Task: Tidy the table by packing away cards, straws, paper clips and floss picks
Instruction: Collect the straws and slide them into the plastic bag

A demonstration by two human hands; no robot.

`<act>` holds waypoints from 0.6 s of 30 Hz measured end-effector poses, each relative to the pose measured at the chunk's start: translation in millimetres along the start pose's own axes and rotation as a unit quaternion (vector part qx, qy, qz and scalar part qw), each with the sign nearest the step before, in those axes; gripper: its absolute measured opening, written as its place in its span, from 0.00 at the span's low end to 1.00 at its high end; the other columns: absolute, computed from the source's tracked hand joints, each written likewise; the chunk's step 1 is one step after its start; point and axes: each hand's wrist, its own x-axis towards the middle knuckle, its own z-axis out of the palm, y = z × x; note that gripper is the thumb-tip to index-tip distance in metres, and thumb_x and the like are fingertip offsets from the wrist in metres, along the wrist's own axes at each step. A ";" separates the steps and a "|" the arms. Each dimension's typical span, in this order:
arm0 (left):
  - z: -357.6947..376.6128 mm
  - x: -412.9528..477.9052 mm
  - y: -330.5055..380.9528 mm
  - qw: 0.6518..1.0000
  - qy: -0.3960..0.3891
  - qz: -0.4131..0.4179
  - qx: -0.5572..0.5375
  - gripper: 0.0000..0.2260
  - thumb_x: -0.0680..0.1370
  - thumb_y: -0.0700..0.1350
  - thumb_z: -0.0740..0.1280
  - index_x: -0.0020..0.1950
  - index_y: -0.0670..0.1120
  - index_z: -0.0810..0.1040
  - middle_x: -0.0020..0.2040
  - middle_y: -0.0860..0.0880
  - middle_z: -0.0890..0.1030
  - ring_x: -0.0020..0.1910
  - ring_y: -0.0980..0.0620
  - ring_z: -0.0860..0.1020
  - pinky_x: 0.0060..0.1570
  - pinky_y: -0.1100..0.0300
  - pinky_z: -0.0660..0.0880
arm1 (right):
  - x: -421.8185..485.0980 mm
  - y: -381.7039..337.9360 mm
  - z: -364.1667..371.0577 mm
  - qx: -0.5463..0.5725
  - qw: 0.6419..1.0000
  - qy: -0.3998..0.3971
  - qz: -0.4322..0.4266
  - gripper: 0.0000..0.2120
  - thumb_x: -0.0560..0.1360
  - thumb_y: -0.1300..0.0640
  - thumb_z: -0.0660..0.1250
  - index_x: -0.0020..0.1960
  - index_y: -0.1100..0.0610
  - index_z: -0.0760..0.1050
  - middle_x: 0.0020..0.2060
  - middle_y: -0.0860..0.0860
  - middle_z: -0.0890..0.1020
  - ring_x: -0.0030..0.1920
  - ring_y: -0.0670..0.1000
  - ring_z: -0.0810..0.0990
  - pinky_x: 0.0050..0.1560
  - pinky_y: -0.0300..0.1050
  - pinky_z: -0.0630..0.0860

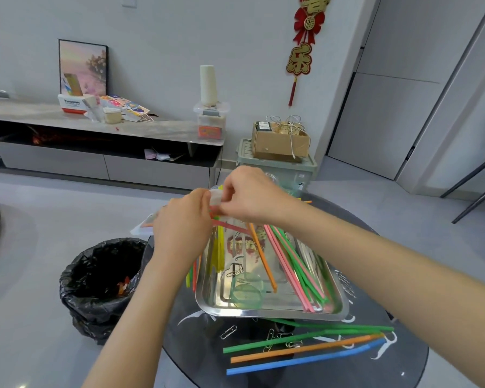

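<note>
My left hand point(184, 219) and my right hand point(249, 194) meet above the far end of a steel tray point(269, 312), both pinching a small clear plastic packet point(216, 197) with yellow straw tips beside it. Several coloured straws point(291, 261) lie in the tray, pink, green, orange and yellow. A green round lid point(247, 295) and paper clips point(234, 273) also sit in the tray. Green, orange and blue straws point(305, 348) lie loose on the dark round table point(185, 343) in front of the tray, among paper clips point(228, 331) and white floss picks point(387, 348).
A bin lined with a black bag point(101, 281) stands on the floor left of the table. Behind the table is a green crate with a cardboard box point(280, 141) on it. A low cabinet point(104, 130) runs along the wall. Chair legs point(476, 191) show at the right.
</note>
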 end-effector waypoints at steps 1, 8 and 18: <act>-1.7 0.2 -0.7 1.000 0.002 -0.005 -0.002 0.12 0.82 0.44 0.53 0.48 0.44 0.75 0.38 0.44 0.79 0.39 0.40 0.76 0.40 0.47 0.74 | -1.3 -1.5 -2.1 0.095 0.995 -0.001 0.031 0.14 0.76 0.52 0.66 0.42 0.63 0.82 0.40 0.57 0.82 0.43 0.52 0.79 0.39 0.38 0.72; -7.7 4.6 -5.4 0.999 -0.008 -0.013 -0.045 0.13 0.81 0.45 0.54 0.47 0.44 0.77 0.39 0.45 0.80 0.42 0.39 0.76 0.44 0.46 0.75 | -38.8 -6.9 60.2 0.104 0.970 0.212 -0.057 0.27 0.81 0.46 0.43 0.73 0.58 0.62 0.73 0.54 0.60 0.75 0.50 0.53 0.74 0.51 0.47; -3.8 0.0 -4.0 0.997 -0.025 0.040 -0.065 0.15 0.82 0.49 0.54 0.51 0.49 0.79 0.38 0.48 0.82 0.40 0.44 0.78 0.43 0.47 0.76 | 7.1 5.5 91.4 0.264 0.926 0.270 0.028 0.34 0.73 0.39 0.41 0.72 0.56 0.56 0.75 0.52 0.53 0.74 0.46 0.50 0.75 0.55 0.42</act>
